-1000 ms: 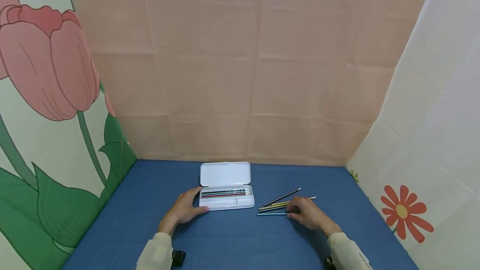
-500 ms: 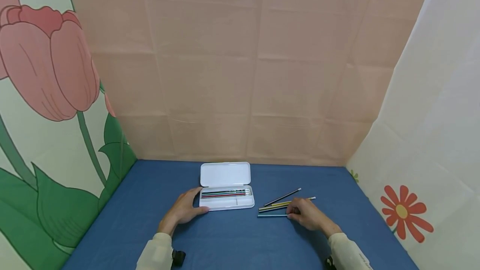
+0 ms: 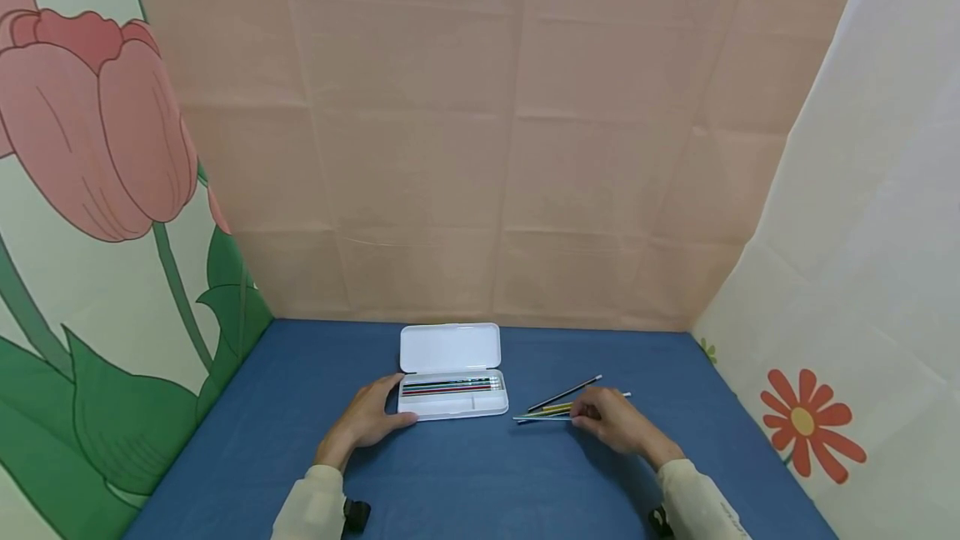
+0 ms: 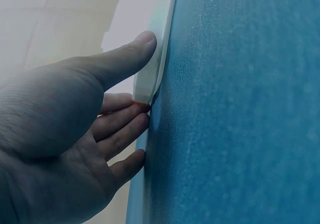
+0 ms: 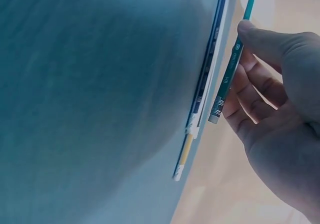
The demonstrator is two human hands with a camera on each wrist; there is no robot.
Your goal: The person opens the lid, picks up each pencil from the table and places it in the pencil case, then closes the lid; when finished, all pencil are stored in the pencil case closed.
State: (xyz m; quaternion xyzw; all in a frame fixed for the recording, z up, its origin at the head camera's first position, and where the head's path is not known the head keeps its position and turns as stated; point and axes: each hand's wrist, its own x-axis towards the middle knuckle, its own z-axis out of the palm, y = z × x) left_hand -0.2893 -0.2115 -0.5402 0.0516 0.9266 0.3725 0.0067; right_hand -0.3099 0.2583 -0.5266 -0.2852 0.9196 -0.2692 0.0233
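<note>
A white pencil case lies with its lid folded back and several pencils in its rear compartment. My left hand holds the case's left end, thumb along the front edge and fingers at the side and back corner. To the right, my right hand pinches a green pencil between thumb and fingers, near its eraser end. That pencil is raised off the cloth, its far end pointing left toward the case. Beneath and behind it lie several loose pencils, dark and yellow, partly hidden by the hand.
Blue cloth covers the table. A beige sheet rises behind it, with a tulip-printed hanging on the left and a white flower-printed hanging on the right.
The green pencil has come up from the cloth in my right hand and now overlaps the other loose pencils in the head view. My left hand and the case stay put.
</note>
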